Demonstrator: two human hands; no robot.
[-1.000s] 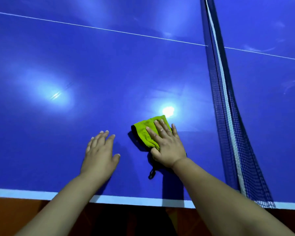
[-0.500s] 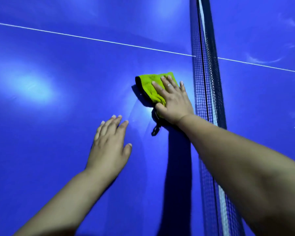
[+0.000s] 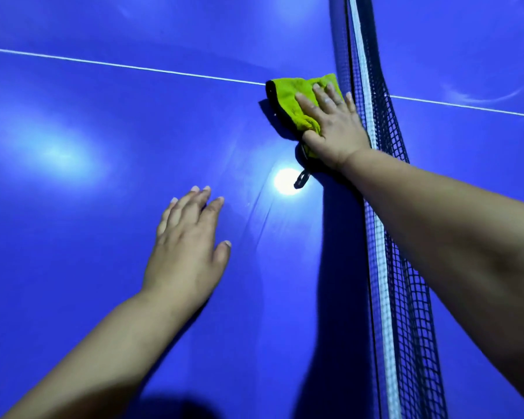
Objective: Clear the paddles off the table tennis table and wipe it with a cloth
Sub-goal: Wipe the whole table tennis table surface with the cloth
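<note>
Lime-green fabric cloth (image 3: 297, 99) lay under the spread right hand (image 3: 335, 130), dark mesh net (image 3: 389, 131) at its three o'clock; spread left hand (image 3: 188, 252) seemingly touched the blue surface (image 3: 73, 267).

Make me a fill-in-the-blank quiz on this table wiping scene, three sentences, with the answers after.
1. The cloth under the right hand is ____ in colour.
2. The left hand rests flat on the table, holding ____.
3. The net runs just to the ____ of the cloth.

Missing words: green; nothing; right.
</note>
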